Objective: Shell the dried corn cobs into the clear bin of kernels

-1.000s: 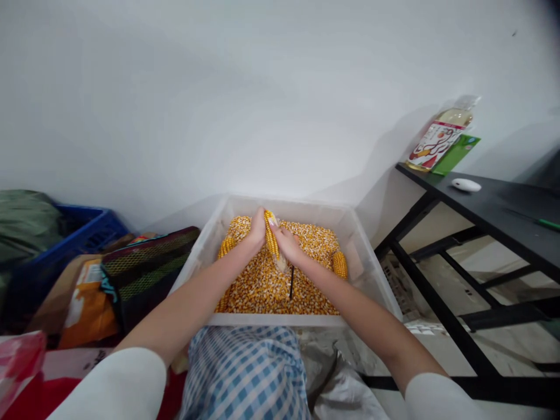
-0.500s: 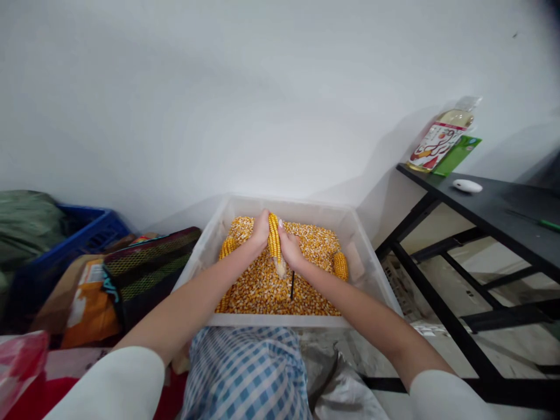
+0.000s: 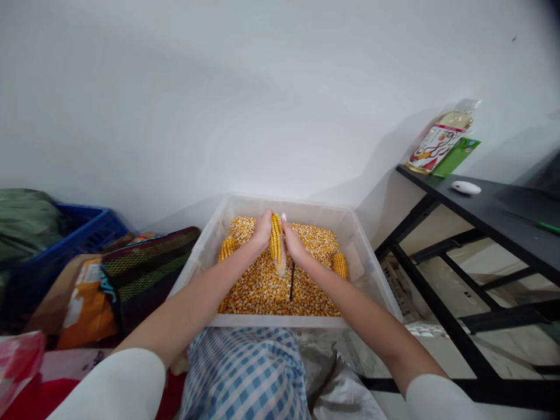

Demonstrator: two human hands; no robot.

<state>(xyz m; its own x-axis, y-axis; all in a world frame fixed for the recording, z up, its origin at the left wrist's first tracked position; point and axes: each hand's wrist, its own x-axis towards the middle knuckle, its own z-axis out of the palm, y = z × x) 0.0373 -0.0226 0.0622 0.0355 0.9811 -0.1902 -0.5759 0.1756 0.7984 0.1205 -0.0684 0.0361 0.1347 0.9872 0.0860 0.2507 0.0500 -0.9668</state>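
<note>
Both my hands are at an ear of corn (image 3: 276,240) held upright over a translucent plastic bin (image 3: 280,321). My left hand (image 3: 263,226) is wrapped round its left side. My right hand (image 3: 294,240) presses its right side, thumb up near the top. Bare pale cob shows along the right edge and at the lower end, while yellow kernels cover the rest. Loose corn kernels (image 3: 262,294) fill the bin. A thin black rod (image 3: 292,281) stands in the kernels just below my right hand. More ears lie at the bin's left (image 3: 227,249) and right (image 3: 340,265) sides.
A black table (image 3: 503,204) at the right carries a bottle (image 3: 441,140), a green box (image 3: 457,156) and a white object (image 3: 466,187). At the left are a blue crate (image 3: 94,230), a dark mesh bag (image 3: 146,274) and an orange package (image 3: 85,309). A white wall stands behind the bin.
My right hand has shifted slightly up along the ear, its thumb now nearer the top. More bare cob shows on the ear's right side. My left hand keeps its grip.
</note>
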